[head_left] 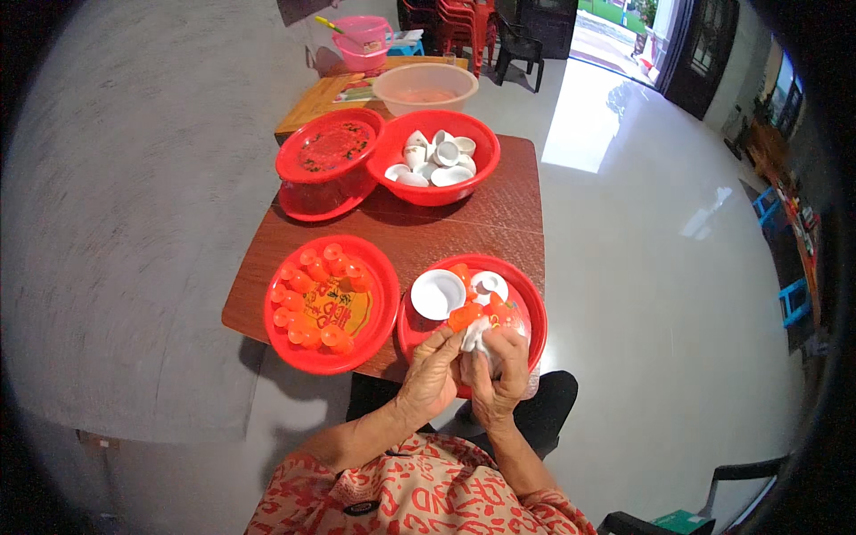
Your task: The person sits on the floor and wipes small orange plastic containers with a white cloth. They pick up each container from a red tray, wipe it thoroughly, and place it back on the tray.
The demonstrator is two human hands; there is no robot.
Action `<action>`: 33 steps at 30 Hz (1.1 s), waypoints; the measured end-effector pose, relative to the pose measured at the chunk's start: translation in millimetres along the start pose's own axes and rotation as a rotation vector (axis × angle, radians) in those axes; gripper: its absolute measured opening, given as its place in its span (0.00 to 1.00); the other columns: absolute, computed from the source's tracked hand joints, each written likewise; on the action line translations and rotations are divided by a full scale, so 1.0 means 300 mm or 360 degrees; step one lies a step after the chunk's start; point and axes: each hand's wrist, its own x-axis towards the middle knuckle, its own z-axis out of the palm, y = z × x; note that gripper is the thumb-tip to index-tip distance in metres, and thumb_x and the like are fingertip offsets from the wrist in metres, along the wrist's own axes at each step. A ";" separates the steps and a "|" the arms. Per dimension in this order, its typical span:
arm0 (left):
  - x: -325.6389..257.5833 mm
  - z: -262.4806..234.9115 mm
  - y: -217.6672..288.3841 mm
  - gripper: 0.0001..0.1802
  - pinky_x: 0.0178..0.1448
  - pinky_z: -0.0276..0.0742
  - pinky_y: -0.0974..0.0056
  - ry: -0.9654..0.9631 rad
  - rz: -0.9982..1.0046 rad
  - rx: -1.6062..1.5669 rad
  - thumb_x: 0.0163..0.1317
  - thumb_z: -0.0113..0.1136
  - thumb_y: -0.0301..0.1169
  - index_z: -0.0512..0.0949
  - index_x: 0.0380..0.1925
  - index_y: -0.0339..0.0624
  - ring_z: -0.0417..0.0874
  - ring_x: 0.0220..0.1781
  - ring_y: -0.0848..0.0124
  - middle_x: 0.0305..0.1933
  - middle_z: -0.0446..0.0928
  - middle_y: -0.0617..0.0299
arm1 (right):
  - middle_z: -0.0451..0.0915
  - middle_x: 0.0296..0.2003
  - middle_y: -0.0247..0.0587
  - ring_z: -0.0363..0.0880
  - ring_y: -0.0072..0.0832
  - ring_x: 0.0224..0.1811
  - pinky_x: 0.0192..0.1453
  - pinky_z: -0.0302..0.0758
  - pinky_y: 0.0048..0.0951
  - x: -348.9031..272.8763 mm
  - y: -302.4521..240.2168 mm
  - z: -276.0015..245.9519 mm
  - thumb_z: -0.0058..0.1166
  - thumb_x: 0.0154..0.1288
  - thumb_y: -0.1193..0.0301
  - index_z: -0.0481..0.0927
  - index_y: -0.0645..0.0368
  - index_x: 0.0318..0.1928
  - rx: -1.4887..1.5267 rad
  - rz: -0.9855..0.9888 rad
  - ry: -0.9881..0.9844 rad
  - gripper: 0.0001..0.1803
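Over the near edge of the right-hand red tray (536, 334), my left hand (430, 379) is closed, pinching a small orange plastic cup (465, 316) at the fingertips. Close beside it, my right hand (499, 374) is closed around a crumpled white cloth (476, 337), held against the cup. Inside this tray are a white bowl (438, 294), a smaller white dish (489, 284) and a few more orange pieces, partly hidden by my hands. To the left, a second red tray (386, 312) holds several small orange cups (295, 303) around its printed centre.
A red basin (486, 147) of white cups and bowls (446, 153) stands farther back on the brown table (406, 227). Patterned red trays (332, 147) are left of it. Beyond are a translucent basin (426, 85), a pink bucket (361, 40) and stacked red chairs (459, 27).
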 end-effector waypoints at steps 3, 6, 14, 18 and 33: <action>0.000 0.026 0.024 0.05 0.56 0.74 0.68 0.0016 -0.0027 -0.0030 0.66 0.56 0.28 0.79 0.39 0.46 0.79 0.48 0.76 0.46 0.80 0.65 | 0.77 0.41 0.41 0.77 0.28 0.42 0.47 0.73 0.26 -0.029 0.030 -0.011 0.54 0.59 0.80 0.77 0.62 0.45 0.0188 0.0316 -0.0072 0.12; 0.000 0.003 0.008 0.07 0.56 0.74 0.66 -0.0190 0.0032 0.0044 0.65 0.57 0.28 0.80 0.42 0.44 0.79 0.48 0.76 0.46 0.80 0.65 | 0.78 0.42 0.35 0.76 0.20 0.43 0.47 0.74 0.24 -0.006 0.030 -0.022 0.50 0.67 0.75 0.77 0.64 0.47 0.0802 0.0947 0.0063 0.10; 0.018 0.009 -0.002 0.08 0.42 0.73 0.76 -0.0077 0.0045 0.0424 0.66 0.57 0.30 0.79 0.41 0.40 0.77 0.37 0.83 0.38 0.79 0.70 | 0.80 0.41 0.35 0.77 0.18 0.40 0.44 0.74 0.19 0.008 -0.019 -0.029 0.51 0.69 0.72 0.76 0.67 0.49 0.1066 0.1064 -0.0078 0.13; 0.012 0.002 0.022 0.08 0.41 0.73 0.76 -0.0125 0.0179 0.0715 0.66 0.56 0.29 0.79 0.42 0.39 0.76 0.36 0.84 0.38 0.79 0.69 | 0.81 0.39 0.35 0.78 0.17 0.37 0.41 0.75 0.17 -0.031 0.017 -0.073 0.52 0.68 0.72 0.76 0.66 0.47 0.0769 0.0986 -0.0421 0.11; -0.063 -0.098 0.127 0.08 0.49 0.72 0.71 -0.0064 0.0749 0.1432 0.62 0.60 0.26 0.79 0.39 0.34 0.75 0.45 0.75 0.42 0.73 0.61 | 0.81 0.40 0.40 0.79 0.25 0.39 0.43 0.76 0.26 -0.003 0.055 -0.081 0.55 0.63 0.76 0.76 0.64 0.47 0.0599 0.1056 -0.0225 0.12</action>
